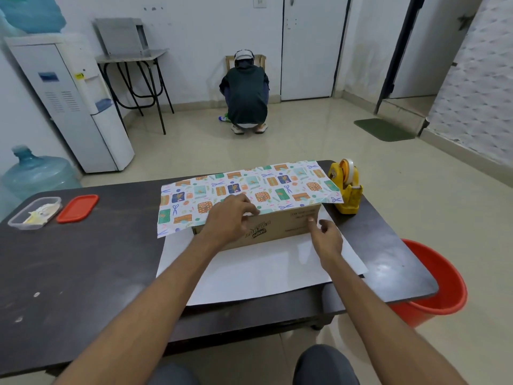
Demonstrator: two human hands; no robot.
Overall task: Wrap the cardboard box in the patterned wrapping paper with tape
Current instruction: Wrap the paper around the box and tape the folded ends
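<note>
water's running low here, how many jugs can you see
2. One jug stands on the floor at far left. A second jug, cut off by the frame, sits atop the white dispenser at top left. More may be out of view.

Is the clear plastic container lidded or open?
Open: the container has no lid on; a red lid lies beside it on the table.

We see only one side of the cardboard box [288, 232]; patterned wrapping paper [249, 187] covers its top. Its print is too small to read. The table [83, 273] partly hides a red bucket [444, 282].
</note>
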